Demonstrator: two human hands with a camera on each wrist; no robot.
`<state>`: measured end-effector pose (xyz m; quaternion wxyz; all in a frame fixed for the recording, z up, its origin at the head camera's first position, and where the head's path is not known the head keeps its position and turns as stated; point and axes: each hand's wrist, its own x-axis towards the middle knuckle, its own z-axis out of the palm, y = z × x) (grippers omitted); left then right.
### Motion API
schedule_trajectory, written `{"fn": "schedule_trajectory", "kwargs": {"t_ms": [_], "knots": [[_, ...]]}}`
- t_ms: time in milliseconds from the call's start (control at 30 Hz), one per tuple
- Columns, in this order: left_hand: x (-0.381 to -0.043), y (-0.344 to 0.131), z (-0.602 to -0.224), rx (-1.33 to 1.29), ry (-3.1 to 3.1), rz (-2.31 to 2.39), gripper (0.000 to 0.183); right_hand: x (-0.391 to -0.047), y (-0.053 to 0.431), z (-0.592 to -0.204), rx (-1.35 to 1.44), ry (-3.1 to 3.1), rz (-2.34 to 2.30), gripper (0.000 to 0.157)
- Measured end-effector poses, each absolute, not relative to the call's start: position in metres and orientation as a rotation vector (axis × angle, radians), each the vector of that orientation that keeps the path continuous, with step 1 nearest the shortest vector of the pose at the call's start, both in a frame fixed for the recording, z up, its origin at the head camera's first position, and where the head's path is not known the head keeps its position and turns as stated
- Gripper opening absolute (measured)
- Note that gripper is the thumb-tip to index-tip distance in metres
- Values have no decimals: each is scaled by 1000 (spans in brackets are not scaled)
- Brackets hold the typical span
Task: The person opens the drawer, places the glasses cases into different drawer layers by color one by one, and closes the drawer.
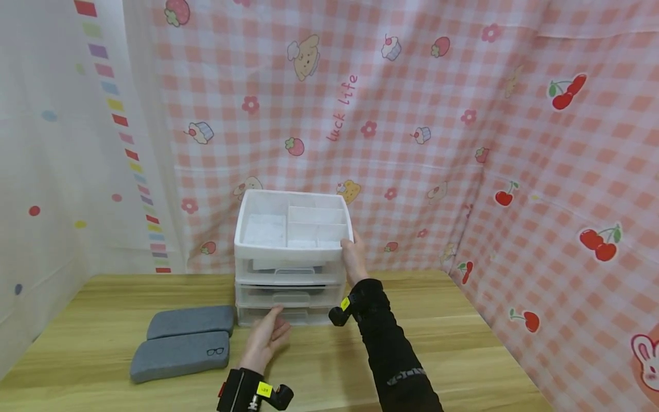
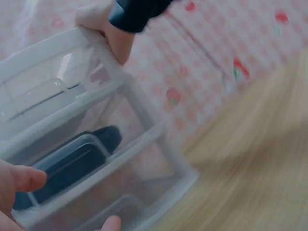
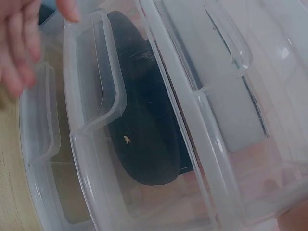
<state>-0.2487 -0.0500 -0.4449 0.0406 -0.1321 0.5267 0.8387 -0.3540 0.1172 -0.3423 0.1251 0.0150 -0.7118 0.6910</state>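
Note:
A white desktop drawer unit (image 1: 290, 252) with clear drawers stands on the wooden table, its top tray divided into compartments. My right hand (image 1: 354, 257) grips its upper right side, thumb at the front corner of the rim. My left hand (image 1: 268, 340) is low at the front, fingers spread apart, a fingertip right at the lower edge of the middle drawer (image 3: 98, 144). Inside that drawer lies a dark, rounded case (image 3: 144, 106). Behind the top drawer's front shows a flat pale item (image 3: 231, 110). The bottom drawer (image 1: 314, 317) is partly hidden by my left hand.
Two grey glasses cases (image 1: 180, 355) lie side by side on the table (image 1: 412, 343), left of the unit, the nearer one bearing a glasses print. A pink checked curtain (image 1: 412, 171) hangs behind and to the right, a pale dotted one (image 1: 46, 171) at left.

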Motion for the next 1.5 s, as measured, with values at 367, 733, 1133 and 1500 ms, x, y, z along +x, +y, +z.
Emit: {"fn": "schedule_trajectory", "kwargs": {"t_ms": [367,733,1133,1500], "knots": [[-258,-36,-457,-382,1021,2848,73,-353,116,-342,43,-2072,2025,58],[-262,-28,-455,-464,1029,2826,76,-355,118,-342,47,-2073,2005,57],[-267,-24,-457,-570,1206,2762,48,-353,118,-341,60,-2076,2018,57],[-267,-26,-455,-619,1200,2706,65,-353,118,-343,54,-2079,2001,54]]}}
